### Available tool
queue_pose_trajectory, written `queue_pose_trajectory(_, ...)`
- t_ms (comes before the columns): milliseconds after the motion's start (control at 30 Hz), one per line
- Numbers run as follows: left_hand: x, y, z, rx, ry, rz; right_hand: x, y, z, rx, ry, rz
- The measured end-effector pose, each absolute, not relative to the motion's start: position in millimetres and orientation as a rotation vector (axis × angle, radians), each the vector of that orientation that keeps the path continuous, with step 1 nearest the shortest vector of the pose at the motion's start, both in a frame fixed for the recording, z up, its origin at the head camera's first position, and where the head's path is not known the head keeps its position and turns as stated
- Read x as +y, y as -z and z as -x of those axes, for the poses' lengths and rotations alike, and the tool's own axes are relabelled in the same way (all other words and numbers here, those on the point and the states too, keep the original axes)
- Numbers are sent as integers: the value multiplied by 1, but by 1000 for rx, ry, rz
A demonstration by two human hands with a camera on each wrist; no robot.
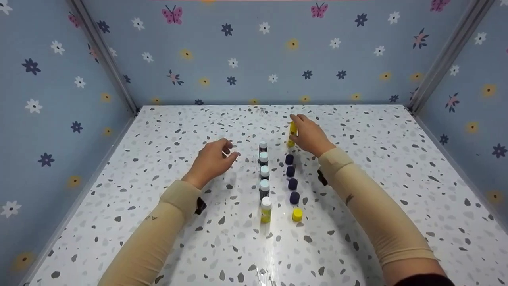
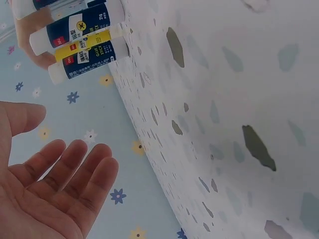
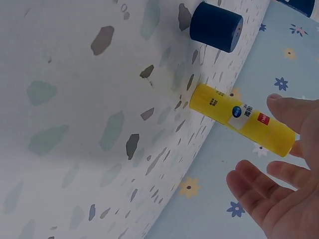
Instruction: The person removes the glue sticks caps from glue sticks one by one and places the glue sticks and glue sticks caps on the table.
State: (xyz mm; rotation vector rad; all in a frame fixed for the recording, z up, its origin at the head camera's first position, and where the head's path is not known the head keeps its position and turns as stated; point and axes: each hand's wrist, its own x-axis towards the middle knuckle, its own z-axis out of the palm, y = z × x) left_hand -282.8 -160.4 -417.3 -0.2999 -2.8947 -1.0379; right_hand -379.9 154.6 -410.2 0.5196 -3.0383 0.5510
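Observation:
At the far end of the table my right hand (image 1: 310, 136) pinches an upright yellow glue stick (image 1: 291, 133) near its top, thumb on one side. In the right wrist view the thumb lies along the upper part of that glue stick (image 3: 244, 119), and the other fingers spread away from it. My left hand (image 1: 214, 159) hovers left of the row of glue sticks, fingers relaxed and holding nothing. That row has several navy glue sticks (image 1: 264, 188) with white tops and a yellow glue stick (image 1: 266, 210) nearest me, all upright.
Right of the row, several navy caps (image 1: 293, 184) stand in a line, with a yellow cap (image 1: 297, 215) at the near end. The speckled white table (image 1: 182, 246) is enclosed by flower-patterned panels (image 1: 254, 51) at the back and sides.

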Motion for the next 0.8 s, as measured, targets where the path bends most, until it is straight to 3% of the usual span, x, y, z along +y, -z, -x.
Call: queue_pose_trajectory(800,-161,403,288,-2837,1080,298,160,406,376,-3036,-574,-509)
